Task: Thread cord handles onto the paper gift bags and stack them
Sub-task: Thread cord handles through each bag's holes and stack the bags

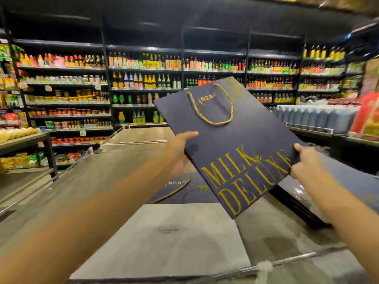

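- Both hands hold one navy gift bag [235, 144] up off the surface. The left hand [180, 152] grips its left edge, thumb on the printed face and fingers behind. The right hand [302, 162] pinches the right edge, thumb on the front.
- Nearer than the grip, under the forearms, a pale grey panel [174, 232] lies flat on the worktop [123, 177].
- Between the two hands and just below them, gold lettering on the held bag reads "MILK DELUXE". The bag is tilted, its mouth end pointing up and away.
- Beneath the left hand, a second navy bag [184, 189] lies flat on the worktop, a length of gold cord showing on it.
- Beneath and beyond the right hand sits a stack of navy bags [338, 181], its layered edges dark and blurred.
- Beyond the left thumb, a gold cord handle [211, 111] is threaded into the held bag and lies as a loop on its face.
- Far behind the grip, shelves [143, 64] carry rows of bottles and jars.
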Demonstrator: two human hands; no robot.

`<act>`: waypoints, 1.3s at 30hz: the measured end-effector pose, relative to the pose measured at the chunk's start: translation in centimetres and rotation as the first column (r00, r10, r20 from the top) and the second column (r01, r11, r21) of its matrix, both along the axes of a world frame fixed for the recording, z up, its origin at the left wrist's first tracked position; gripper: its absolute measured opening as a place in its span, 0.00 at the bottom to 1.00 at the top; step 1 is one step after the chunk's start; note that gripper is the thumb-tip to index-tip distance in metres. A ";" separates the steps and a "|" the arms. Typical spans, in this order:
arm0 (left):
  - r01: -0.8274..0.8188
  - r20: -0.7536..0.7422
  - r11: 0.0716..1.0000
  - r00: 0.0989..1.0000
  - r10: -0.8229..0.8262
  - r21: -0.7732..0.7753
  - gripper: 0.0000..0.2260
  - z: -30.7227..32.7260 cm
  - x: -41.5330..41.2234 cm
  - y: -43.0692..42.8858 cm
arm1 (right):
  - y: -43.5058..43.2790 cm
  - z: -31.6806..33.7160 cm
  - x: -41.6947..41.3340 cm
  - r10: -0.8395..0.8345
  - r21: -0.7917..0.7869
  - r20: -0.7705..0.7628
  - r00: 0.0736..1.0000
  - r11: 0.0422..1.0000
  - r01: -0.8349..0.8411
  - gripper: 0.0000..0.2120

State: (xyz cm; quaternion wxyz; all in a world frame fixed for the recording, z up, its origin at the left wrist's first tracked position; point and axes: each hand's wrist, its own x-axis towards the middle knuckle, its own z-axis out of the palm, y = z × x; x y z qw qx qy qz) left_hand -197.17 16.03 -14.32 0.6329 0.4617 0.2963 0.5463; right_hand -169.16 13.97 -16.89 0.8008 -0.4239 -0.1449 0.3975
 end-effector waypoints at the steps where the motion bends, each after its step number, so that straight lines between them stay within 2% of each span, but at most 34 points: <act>1: -0.053 0.019 0.999 0.998 0.053 -0.011 0.13 -0.4 2.3 0.2 | -0.7 -0.4 1.3 -0.045 0.025 -0.025 0.999 0.999 0.045 0.08; 2: -0.097 0.034 0.995 0.995 0.098 -0.034 0.15 -0.9 4.4 0.4 | -1.3 -0.8 2.5 -0.102 0.030 -0.056 0.993 0.994 0.104 0.03; 6: -0.131 0.005 0.984 0.991 0.132 -0.123 0.16 -3.0 11.9 -0.1 | -3.1 -2.4 8.6 -0.378 -0.034 -0.174 0.909 0.925 0.378 0.14; 12: -0.052 -0.094 0.988 0.995 0.038 -0.149 0.18 -5.6 20.3 0.3 | -6.1 -3.0 12.6 -0.637 -0.238 -0.033 0.770 0.753 0.613 0.24; 14: -0.027 -0.195 0.981 0.981 -0.011 -0.190 0.14 -6.7 22.0 0.6 | -6.4 -3.7 14.2 -0.662 -0.325 0.166 0.731 0.663 0.674 0.23; 15: -0.014 -0.256 0.979 0.966 -0.040 -0.204 0.08 -7.2 22.7 0.9 | -6.4 -4.0 14.7 -0.634 -0.355 0.268 0.726 0.635 0.686 0.22; 16: -0.002 -0.318 0.977 0.946 -0.068 -0.212 0.05 -7.4 23.2 1.1 | -6.3 -4.2 15.0 -0.596 -0.421 0.404 0.694 0.553 0.719 0.22; 17: 0.003 -0.383 0.979 0.920 -0.082 -0.203 0.07 -7.6 23.6 1.6 | -6.3 -4.4 15.0 -0.533 -0.453 0.537 0.654 0.472 0.756 0.21; 18: 0.004 -0.451 0.985 0.889 -0.083 -0.174 0.08 -7.7 23.8 2.0 | -6.3 -4.8 15.0 -0.294 -0.476 0.752 0.590 0.377 0.794 0.22; 19: -0.004 -0.539 0.992 0.840 -0.064 -0.124 0.11 -7.6 23.9 2.2 | -6.2 -5.4 14.7 -0.014 -0.402 0.902 0.431 0.332 0.853 0.24; 20: -0.025 -0.649 0.998 0.761 -0.015 -0.052 0.16 -7.5 23.8 2.4 | -6.0 -5.8 14.3 0.214 -0.316 0.944 0.252 0.362 0.877 0.27; 21: -0.051 -0.754 0.998 0.654 0.062 0.037 0.21 -7.5 23.9 2.5 | -6.0 -6.4 14.0 0.383 -0.298 0.915 0.124 0.437 0.848 0.29; 22: -0.067 -0.831 0.990 0.538 0.142 0.125 0.28 -7.4 23.8 2.3 | -5.9 -6.5 13.6 0.457 -0.323 0.887 0.061 0.522 0.789 0.30; 23: -0.068 -0.873 0.978 0.443 0.207 0.197 0.36 -7.5 23.7 2.1 | -5.7 -6.8 13.4 0.506 -0.372 0.862 0.034 0.584 0.721 0.31; 25: 0.005 -0.889 0.950 0.355 0.289 0.311 0.46 -7.9 23.8 1.5 | -5.3 -7.0 13.4 0.612 -0.486 0.791 0.019 0.609 0.627 0.32; 27: 0.181 -0.906 0.907 0.270 0.325 0.379 0.43 -8.5 24.3 0.9 | -5.2 -7.0 13.4 0.665 -0.526 0.747 0.014 0.579 0.623 0.33; 30: 0.340 -0.944 0.881 0.131 0.303 0.330 0.39 -9.8 24.8 0.8 | -5.3 -7.1 13.4 0.709 -0.546 0.705 0.014 0.530 0.649 0.35; 33: 0.362 -0.935 0.865 0.065 0.347 0.347 0.38 -10.5 24.9 0.9 | -5.0 -7.1 13.4 0.733 -0.564 0.680 0.030 0.496 0.660 0.34; 39: 0.426 -0.950 0.858 0.011 0.312 0.287 0.38 -10.3 24.8 1.2 | -4.9 -7.2 13.1 0.775 -0.571 0.632 0.005 0.461 0.679 0.34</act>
